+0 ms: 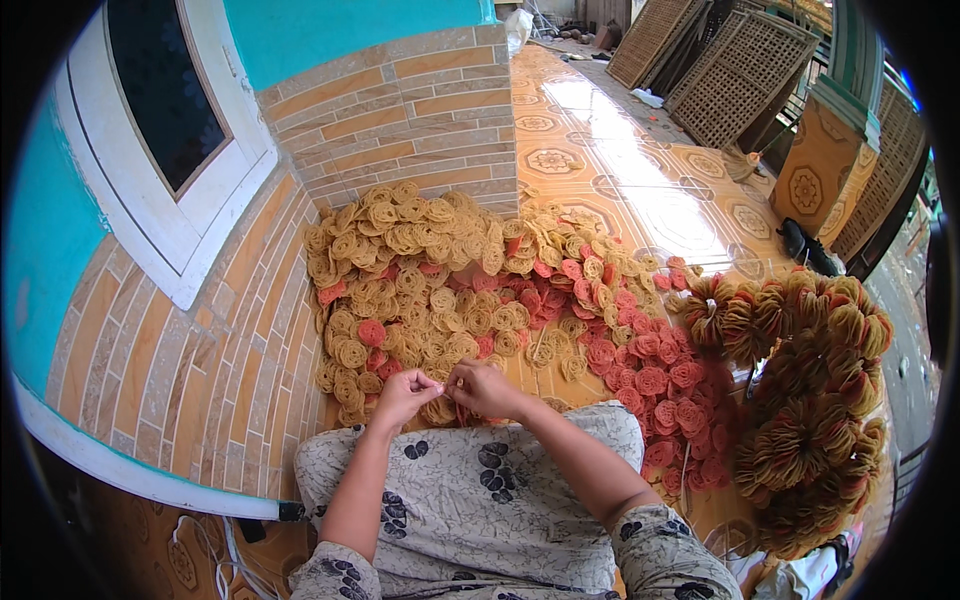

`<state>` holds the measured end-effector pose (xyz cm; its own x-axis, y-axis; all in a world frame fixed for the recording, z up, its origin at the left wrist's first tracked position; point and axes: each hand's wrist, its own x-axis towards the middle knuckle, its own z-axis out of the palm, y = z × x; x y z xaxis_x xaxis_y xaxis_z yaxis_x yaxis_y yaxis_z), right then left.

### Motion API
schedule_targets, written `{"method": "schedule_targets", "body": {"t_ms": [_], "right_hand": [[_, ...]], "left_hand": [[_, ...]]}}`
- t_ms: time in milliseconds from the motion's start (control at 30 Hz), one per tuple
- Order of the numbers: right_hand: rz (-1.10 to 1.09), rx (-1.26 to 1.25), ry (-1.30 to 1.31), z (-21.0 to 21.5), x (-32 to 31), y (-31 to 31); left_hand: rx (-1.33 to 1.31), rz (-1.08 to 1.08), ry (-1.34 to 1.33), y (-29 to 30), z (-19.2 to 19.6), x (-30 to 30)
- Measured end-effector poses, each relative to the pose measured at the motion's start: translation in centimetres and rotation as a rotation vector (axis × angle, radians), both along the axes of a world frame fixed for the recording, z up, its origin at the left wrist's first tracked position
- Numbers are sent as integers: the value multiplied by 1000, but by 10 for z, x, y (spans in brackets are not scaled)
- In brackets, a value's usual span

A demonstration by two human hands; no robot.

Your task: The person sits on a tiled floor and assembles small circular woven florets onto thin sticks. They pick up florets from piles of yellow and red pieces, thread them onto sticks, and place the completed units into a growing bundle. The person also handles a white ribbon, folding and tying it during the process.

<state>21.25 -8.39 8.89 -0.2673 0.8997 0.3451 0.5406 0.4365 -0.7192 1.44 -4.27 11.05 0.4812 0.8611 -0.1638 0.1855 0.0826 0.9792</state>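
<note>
Patterned orange floor tiles (555, 160) meet a brick-patterned wall (385, 120) at upper left. At bottom centre, the left hand (406, 394) and right hand (483, 388) have fingertips pinched closed, nearly meeting; what they grip is too small to tell, and so fine a hold could slip. Just beyond, heaped yellow rosettes (400, 225) fill the centre; stacked loosely, they might slide if nudged. Red rosettes (668, 385), right of centre, may get crushed by the knee under the floral garment (490, 490).

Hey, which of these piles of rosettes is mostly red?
The loose middle pile, between the tan heap and the bundles at far right. It is nearly all coral red, while those two are mainly tan or brownish.
</note>
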Motion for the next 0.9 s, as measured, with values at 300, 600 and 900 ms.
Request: {"method": "schedule_targets", "body": {"t_ms": [300,600,900], "right_hand": [[-71,-110,142,-14,-1,8],[-118,-474,598,-19,-5,14],[-544,-231,198,-40,12,31]], "left_hand": [[1345,162,621,-17,6,23],[1360,212,589,-28,-2,27],[1119,133,687,-70,-16,23]]}}
